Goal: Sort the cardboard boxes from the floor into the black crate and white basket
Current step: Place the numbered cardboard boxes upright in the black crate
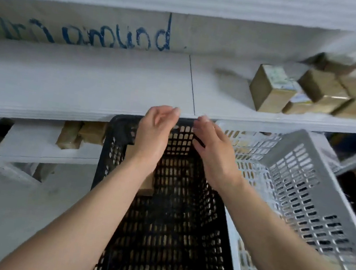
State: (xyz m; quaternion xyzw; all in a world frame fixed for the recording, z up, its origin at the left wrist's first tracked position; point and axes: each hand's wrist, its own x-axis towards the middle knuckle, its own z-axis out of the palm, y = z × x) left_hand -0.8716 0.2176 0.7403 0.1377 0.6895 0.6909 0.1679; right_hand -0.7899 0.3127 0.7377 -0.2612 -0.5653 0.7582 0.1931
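Both hands are hanging over the crate (106, 147). The left hand (155, 129) and right hand (211, 148) are holding nothing; their fingers are loose and a bit bent. One box (148, 184) is lying inside the crate, partly hidden under the left arm. The basket (304, 175) is leaning just beside the crate. More boxes (270, 88) are sitting on the shelf (87, 90). I think a dropped box could be tipping the leaning basket or landing in the wrong bin.

perforated black plastic crate (111, 148), white plastic basket (304, 175), matt cardboard boxes (270, 90)
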